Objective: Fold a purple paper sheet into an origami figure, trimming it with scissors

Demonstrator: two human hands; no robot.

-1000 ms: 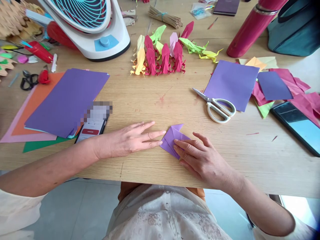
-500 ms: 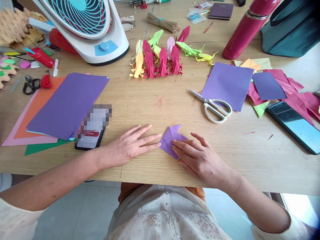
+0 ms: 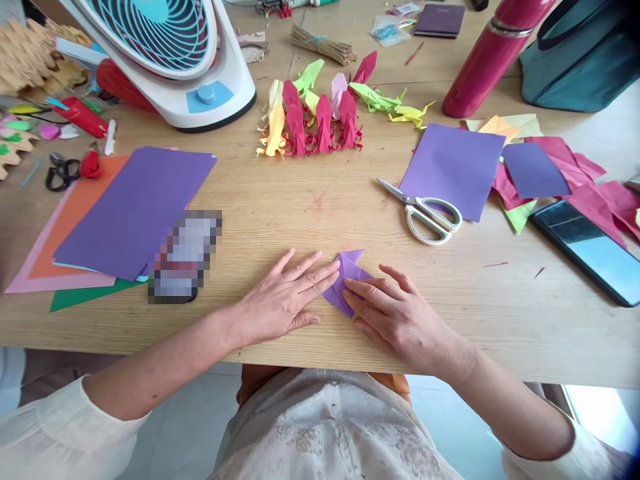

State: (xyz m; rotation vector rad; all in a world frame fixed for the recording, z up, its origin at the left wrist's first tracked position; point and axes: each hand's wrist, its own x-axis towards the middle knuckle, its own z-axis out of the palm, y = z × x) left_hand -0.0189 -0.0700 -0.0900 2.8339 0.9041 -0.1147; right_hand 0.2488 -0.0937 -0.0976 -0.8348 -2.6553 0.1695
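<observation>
A small folded purple paper piece point(image 3: 349, 275) lies near the front edge of the wooden table point(image 3: 320, 207). My left hand point(image 3: 290, 297) lies flat, fingers stretched out, its fingertips on the left part of the piece. My right hand point(image 3: 400, 317) presses the piece's right part with extended fingers. Neither hand grips anything.
White-handled scissors point(image 3: 430, 213) lie beyond my right hand beside a purple sheet point(image 3: 453, 167). A stack of coloured sheets point(image 3: 125, 207) and a phone point(image 3: 183, 257) lie left. Folded paper figures point(image 3: 320, 113), a fan point(image 3: 170, 53), a red bottle point(image 3: 487, 57) and another phone point(image 3: 587, 250) stand around.
My left hand has slid right and forward, so its fingertips now rest on the purple piece. My right hand has stayed pressed on it.
</observation>
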